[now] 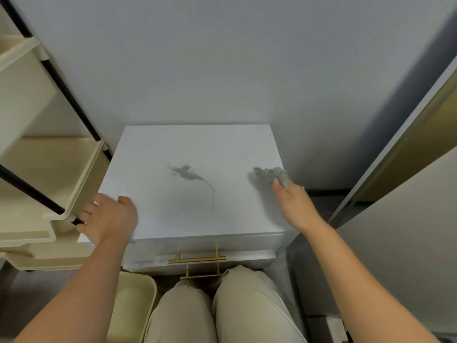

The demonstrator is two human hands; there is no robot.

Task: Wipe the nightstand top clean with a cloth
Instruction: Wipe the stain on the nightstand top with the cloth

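Observation:
The white nightstand top (153,154) fills the middle of the view, with a dark grey smear (190,175) near its centre trailing toward the front. My right hand (294,206) is at the right edge of the top, shut on a fluffy grey cloth (272,174) that rests on the surface. My left hand (108,219) lies flat on the front left corner, fingers spread over the edge, holding nothing.
A cream tiered cart (49,174) with black rods stands tight against the nightstand's left side. A cream bin (133,303) sits by my left knee. Gold drawer handles (197,258) face me. A wall is behind; a cabinet panel (408,149) rises on the right.

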